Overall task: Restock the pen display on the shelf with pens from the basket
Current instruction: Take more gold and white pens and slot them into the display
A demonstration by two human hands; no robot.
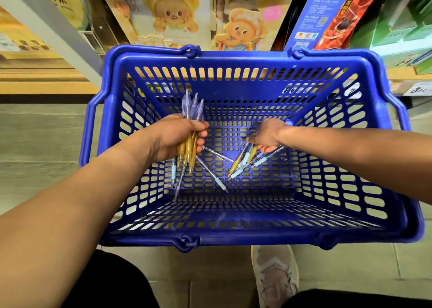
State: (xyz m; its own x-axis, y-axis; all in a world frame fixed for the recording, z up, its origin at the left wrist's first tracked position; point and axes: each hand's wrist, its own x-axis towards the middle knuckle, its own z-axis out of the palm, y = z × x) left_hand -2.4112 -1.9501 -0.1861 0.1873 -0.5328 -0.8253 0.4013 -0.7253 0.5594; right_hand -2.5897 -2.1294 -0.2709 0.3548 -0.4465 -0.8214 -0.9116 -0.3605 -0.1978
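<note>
Left hand [180, 135] grips a pen bundle [190, 130] over the basket [233, 59] floor's left side; right hand [266, 135] curls round loose pens [245, 160] at centre. Splayed bundle could slip and spill.

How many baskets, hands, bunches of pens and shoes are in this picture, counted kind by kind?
Basket: 1
Hands: 2, left hand, right hand
Pen bunches: 2, left bunch, right bunch
Shoe: 1
Total: 6

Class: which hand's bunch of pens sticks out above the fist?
The bunch in the left hand: its purple ends stand above the fist, while the pens in the right hand only fan out below it.
</note>
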